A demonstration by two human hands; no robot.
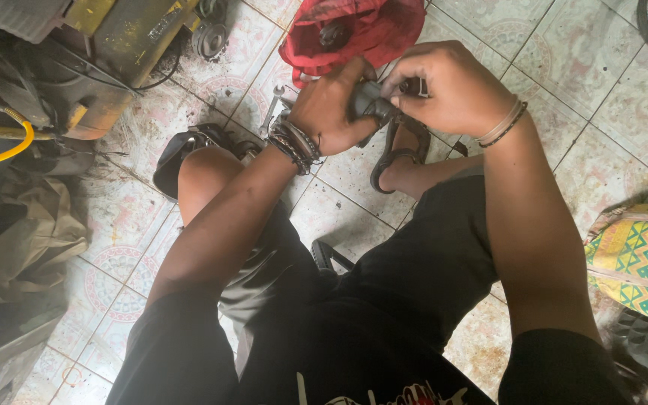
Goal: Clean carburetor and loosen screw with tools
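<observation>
My left hand (331,105) and my right hand (451,86) are both closed around a small dark grey metal part (373,101), held between them above my knees. The left hand grips its left end; the right hand's fingers cover its right end, so most of the part is hidden. Dark bracelets sit on my left wrist and thin bands on my right wrist. I am seated, in black shorts and dark sandals (395,154), over a patterned tiled floor (601,97).
A red cloth bag (354,30) lies on the tiles beyond my hands. A yellow machine (114,45) with a yellow hose stands at upper left, beige cloth (16,240) at left, a colourful patterned bag (639,259) at right, a metal tool (273,105) by my left wrist.
</observation>
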